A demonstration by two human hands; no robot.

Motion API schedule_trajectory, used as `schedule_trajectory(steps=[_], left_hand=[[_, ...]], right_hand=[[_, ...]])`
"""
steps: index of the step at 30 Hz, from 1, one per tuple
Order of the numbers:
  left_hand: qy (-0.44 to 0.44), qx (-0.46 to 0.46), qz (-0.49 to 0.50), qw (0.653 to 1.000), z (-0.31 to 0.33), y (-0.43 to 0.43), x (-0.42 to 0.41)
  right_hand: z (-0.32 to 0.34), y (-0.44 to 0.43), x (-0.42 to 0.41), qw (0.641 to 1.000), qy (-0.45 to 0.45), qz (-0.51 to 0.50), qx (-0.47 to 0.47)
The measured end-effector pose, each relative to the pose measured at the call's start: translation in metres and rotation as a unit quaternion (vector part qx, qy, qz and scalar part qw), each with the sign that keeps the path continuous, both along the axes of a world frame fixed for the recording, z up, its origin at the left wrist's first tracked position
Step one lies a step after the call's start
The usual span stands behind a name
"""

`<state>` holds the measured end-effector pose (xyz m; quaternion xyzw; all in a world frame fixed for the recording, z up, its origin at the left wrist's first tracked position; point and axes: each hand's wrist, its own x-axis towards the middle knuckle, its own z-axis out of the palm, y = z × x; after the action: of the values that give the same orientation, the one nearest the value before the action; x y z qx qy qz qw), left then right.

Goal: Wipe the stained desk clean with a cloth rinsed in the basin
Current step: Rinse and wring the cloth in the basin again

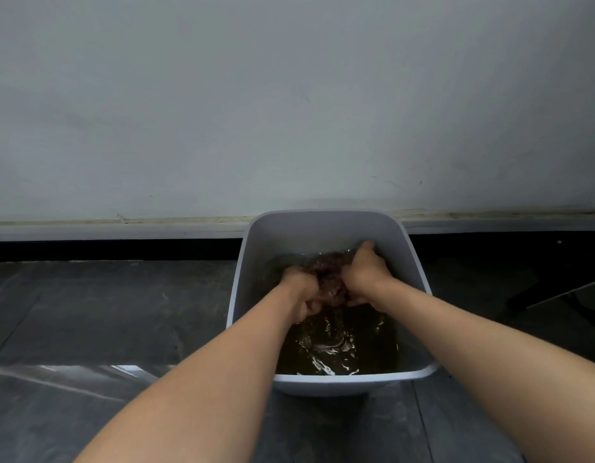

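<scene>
Both hands are down in the basin (318,228); the left hand (301,290) and right hand (364,272) clutch the bunched brown cloth (329,275) between them, at the surface of dark, rippling water (336,349); the basin is pale, smooth, round-cornered, standing on a dark floor (89,315) against a grey wall (289,95).

single view. the camera sits on the person's head, faces forward and tilts down. the wide lens takes in the wall (289,95) straight ahead, which fills the upper half, and the floor (89,312) across the lower part. the basin (323,228) lies just right of centre, low in the view and close to the lens. both forearms enter from the bottom edge.
</scene>
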<state>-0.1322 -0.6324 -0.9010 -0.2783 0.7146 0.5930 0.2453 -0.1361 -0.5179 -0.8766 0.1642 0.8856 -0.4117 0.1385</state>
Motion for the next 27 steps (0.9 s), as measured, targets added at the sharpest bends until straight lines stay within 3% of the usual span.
schedule_trajectory(steps=[4,6,8,9,11,14,17,21,27], left_hand=[[0.048,-0.188,-0.044,0.98,-0.006,-0.001,0.0],[0.039,-0.29,-0.129,0.947,-0.01,0.0,0.003],[0.028,-0.315,-0.193,0.929,-0.021,0.0,0.001],[0.028,-0.283,-0.187,0.94,-0.027,-0.001,-0.002],[-0.015,-0.121,-0.107,0.987,-0.019,-0.001,-0.002],[-0.062,0.061,-0.006,0.996,-0.012,-0.001,-0.004],[-0.066,0.111,0.056,0.99,-0.001,-0.003,0.0],[-0.062,0.179,0.135,0.973,0.01,-0.008,0.002],[-0.024,0.171,0.043,0.984,0.015,0.003,0.0]], right_hand=[[-0.008,-0.003,0.002,0.96,-0.034,0.218,0.175],[-0.013,-0.007,0.004,0.935,-0.052,0.263,0.232],[-0.015,-0.01,0.005,0.93,-0.077,0.261,0.245],[-0.017,-0.01,0.005,0.934,-0.087,0.254,0.237],[-0.017,-0.011,0.003,0.953,-0.095,0.217,0.19],[-0.01,-0.021,0.007,0.991,-0.064,0.102,0.06],[0.001,-0.038,0.016,0.999,-0.031,0.011,-0.026],[0.013,-0.047,0.027,1.0,-0.006,0.007,-0.022],[0.016,-0.018,0.011,0.998,0.048,-0.01,0.037]])
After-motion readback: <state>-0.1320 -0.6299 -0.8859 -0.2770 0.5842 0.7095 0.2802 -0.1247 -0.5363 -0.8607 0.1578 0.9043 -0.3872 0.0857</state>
